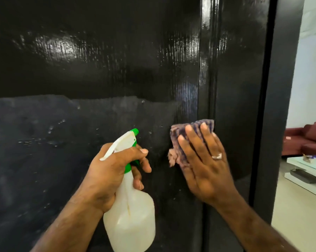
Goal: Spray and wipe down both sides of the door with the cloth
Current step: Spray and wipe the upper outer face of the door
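Pressing flat fingers [191, 135] on the cloth [179, 140] by the door [80, 70] edge, right hand [204, 164] could slip w/ wet; left hand [109, 171] grips spray bottle [129, 215].

Past the right edge of the doorway you look into a bright room, where a dark maroon upholstered sofa [307, 138] sits against a pale white wall [312, 70]. Just below and in front of the sofa stands a low white glossy table [299, 176]. A flat black oblong object [304, 176] lies on its lower shelf, and small items on its top are too blurred to identify. A cream tiled floor [299, 219] spreads beneath the table.
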`<state>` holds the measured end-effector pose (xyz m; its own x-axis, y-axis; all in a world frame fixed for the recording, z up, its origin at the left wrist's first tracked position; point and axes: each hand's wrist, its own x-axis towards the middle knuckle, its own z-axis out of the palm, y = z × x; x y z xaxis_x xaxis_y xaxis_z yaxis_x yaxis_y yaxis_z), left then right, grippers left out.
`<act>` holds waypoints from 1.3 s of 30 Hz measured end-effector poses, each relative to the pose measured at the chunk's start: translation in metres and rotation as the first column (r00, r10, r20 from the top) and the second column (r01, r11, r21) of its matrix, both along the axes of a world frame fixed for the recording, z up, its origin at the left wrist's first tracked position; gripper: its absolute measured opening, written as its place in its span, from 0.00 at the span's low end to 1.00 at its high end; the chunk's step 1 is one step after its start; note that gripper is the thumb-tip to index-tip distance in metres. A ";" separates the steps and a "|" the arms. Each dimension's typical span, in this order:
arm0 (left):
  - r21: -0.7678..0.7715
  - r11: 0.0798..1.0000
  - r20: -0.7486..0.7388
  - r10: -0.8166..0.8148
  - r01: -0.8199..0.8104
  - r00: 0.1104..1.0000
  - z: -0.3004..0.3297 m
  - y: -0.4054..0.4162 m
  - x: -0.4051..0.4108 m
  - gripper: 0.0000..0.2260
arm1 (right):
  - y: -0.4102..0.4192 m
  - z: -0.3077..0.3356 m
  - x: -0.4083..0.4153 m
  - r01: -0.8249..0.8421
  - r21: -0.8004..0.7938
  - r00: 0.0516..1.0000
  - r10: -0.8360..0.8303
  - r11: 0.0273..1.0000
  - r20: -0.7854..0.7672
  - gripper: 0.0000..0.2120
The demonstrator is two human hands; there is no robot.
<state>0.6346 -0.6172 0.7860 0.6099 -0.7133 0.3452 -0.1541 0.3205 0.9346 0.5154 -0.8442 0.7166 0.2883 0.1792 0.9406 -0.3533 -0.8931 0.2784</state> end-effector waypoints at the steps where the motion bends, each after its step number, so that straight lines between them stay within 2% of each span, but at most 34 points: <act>1: -0.003 1.000 0.006 0.010 -0.010 1.000 0.000 0.004 0.003 0.12 | 0.002 0.015 0.004 0.010 0.031 0.999 -0.011 0.999 0.045 0.28; 4: -0.027 0.999 -0.002 0.027 -0.027 1.000 0.000 0.017 0.012 0.06 | 0.024 0.068 0.033 -0.024 0.150 0.978 -0.008 0.988 0.208 0.28; 6: -0.014 0.999 -0.013 0.033 -0.033 0.999 -0.006 0.022 0.018 0.09 | 0.038 0.080 0.049 -0.019 0.185 0.970 -0.027 0.983 0.243 0.28; 9: 0.024 0.998 -0.019 0.054 -0.054 0.998 -0.017 0.033 0.026 0.21 | 0.052 0.030 0.053 -0.037 0.034 0.997 0.035 0.999 0.065 0.28; 11: 0.023 0.998 -0.013 0.066 -0.066 0.998 -0.020 0.038 0.029 0.16 | 0.046 -0.023 0.041 -0.035 -0.090 0.994 0.025 0.995 -0.102 0.28; 13: 0.002 0.997 0.004 0.078 -0.078 0.997 -0.021 0.045 0.030 0.08 | 0.024 -0.033 0.027 0.001 -0.152 0.992 -0.020 0.988 -0.124 0.29; 15: -0.003 0.994 0.017 0.109 -0.109 0.994 -0.022 0.053 0.033 0.07 | 0.012 -0.006 0.024 0.008 -0.079 1.000 -0.008 0.997 0.000 0.29; 17: 0.014 0.991 0.012 0.134 -0.134 0.991 -0.022 0.056 0.033 0.11 | 0.016 0.038 0.030 0.011 0.064 0.985 -0.022 0.998 0.173 0.28; 19: 0.040 0.988 -0.005 0.148 -0.148 0.989 -0.025 0.055 0.030 0.13 | 0.038 0.074 0.050 0.011 0.151 0.966 -0.049 0.988 0.253 0.28; 21: 0.070 0.986 -0.009 0.150 -0.149 0.989 -0.029 0.055 0.025 0.12 | 0.062 0.080 0.066 -0.004 0.110 0.979 -0.018 0.994 0.202 0.28; 25: 0.080 0.983 -0.078 0.169 -0.163 0.982 -0.034 0.066 0.033 0.25 | 0.069 0.009 0.063 -0.039 -0.094 0.997 0.032 0.995 -0.077 0.29; 27: 0.036 0.984 -0.077 0.174 -0.172 0.982 -0.030 0.080 0.041 0.22 | 0.056 -0.009 0.049 -0.044 -0.180 0.991 0.020 0.983 -0.131 0.29; 28: 0.013 0.984 -0.056 0.181 -0.180 0.982 -0.027 0.086 0.045 0.18 | 0.047 -0.002 0.044 -0.036 -0.190 0.995 0.018 0.981 -0.098 0.28; 30: -0.018 0.981 -0.010 0.193 -0.193 0.981 -0.021 0.094 0.049 0.08 | 0.040 0.030 0.044 0.020 -0.085 0.997 -0.014 0.996 0.073 0.28; 32: -0.039 0.980 0.003 0.195 -0.195 0.981 -0.018 0.096 0.052 0.05 | 0.047 0.071 0.055 0.041 0.066 0.969 -0.056 0.997 0.240 0.27; 33: -0.047 0.977 -0.008 0.207 -0.207 0.978 -0.017 0.095 0.054 0.05 | 0.060 0.085 0.067 0.024 0.111 0.961 -0.054 0.994 0.272 0.27; 35: -0.058 0.974 -0.036 0.219 -0.221 0.975 -0.017 0.091 0.054 0.06 | 0.089 0.084 0.088 -0.007 0.096 0.977 -0.014 0.995 0.211 0.28; 39: -0.083 0.978 -0.047 0.190 -0.194 0.981 -0.020 0.093 0.057 0.06 | 0.102 0.004 0.090 -0.071 -0.100 0.990 0.059 0.992 -0.124 0.29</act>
<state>0.6914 -0.5247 0.7665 0.7467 -0.5502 0.3738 -0.1848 0.3682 0.9112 0.6053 -0.7422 0.7211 0.3833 0.2961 0.8749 -0.2534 -0.8771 0.4079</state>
